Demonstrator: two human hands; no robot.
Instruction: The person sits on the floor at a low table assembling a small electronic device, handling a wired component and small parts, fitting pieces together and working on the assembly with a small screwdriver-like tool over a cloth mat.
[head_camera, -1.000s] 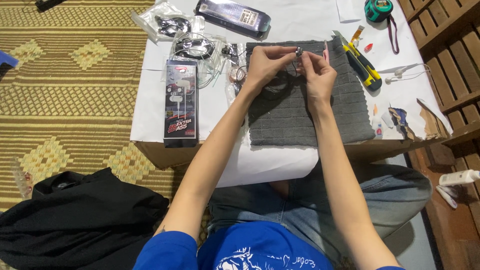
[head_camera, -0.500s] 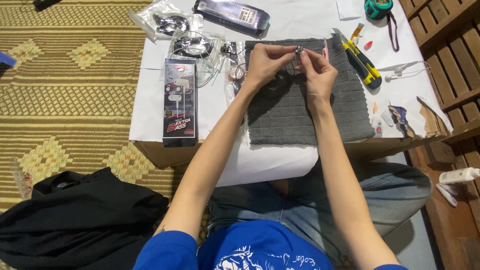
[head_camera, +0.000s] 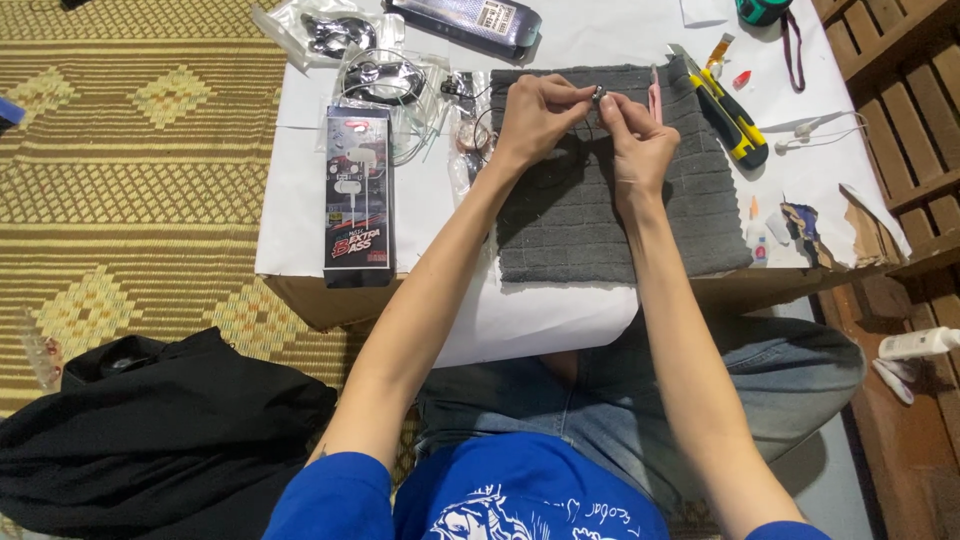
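Note:
Both hands meet over the far edge of a grey cloth mat (head_camera: 600, 215) on a low white-covered table (head_camera: 300, 180). My left hand (head_camera: 540, 115) and my right hand (head_camera: 635, 140) pinch a small silvery part (head_camera: 598, 95) between their fingertips. A thin dark wire seems to hang from it over the mat. A pink tool (head_camera: 655, 95) lies just right of my right hand.
A dark earphone box (head_camera: 358, 195) lies left of the mat, with clear bags of cables (head_camera: 385, 80) behind it. A yellow-black utility knife (head_camera: 725, 105) and white earphones (head_camera: 815, 130) are at the right. A black garment (head_camera: 150, 430) lies on the woven floor mat; wooden slats stand at right.

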